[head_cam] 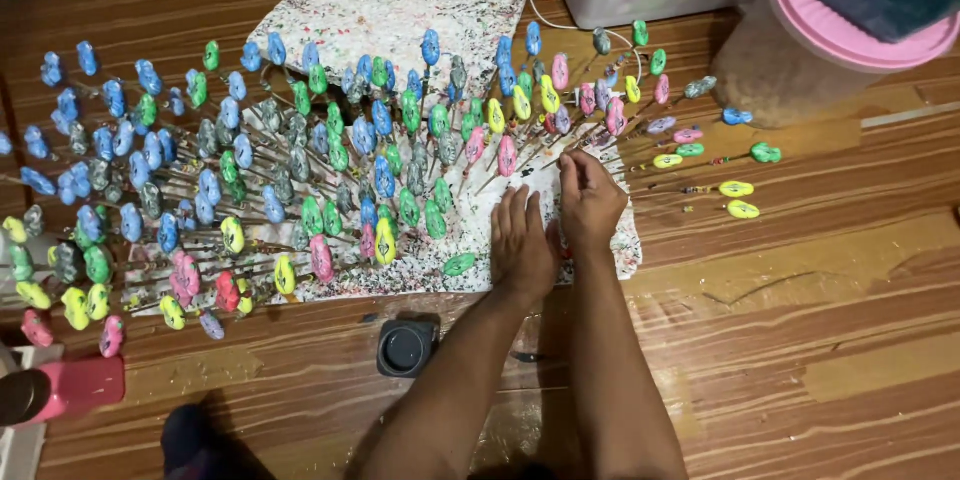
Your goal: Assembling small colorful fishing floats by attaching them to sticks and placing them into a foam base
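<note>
painted pieces on sticks (330, 155) | multicoloured | upright, slanted | foam board (420, 0)

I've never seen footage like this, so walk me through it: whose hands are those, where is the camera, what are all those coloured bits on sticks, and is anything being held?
This single picture comes from a camera worn on a person's head, looking down at their own bare hands. The left hand lies flat on a paint-speckled white board on the wooden floor. The right hand pinches what looks like a thin stick. Across the board stand many small painted pieces on sticks, blue, green, grey, pink and yellow. A small dark paint pot sits near the arms, a pink-lidded jar top right.
</note>
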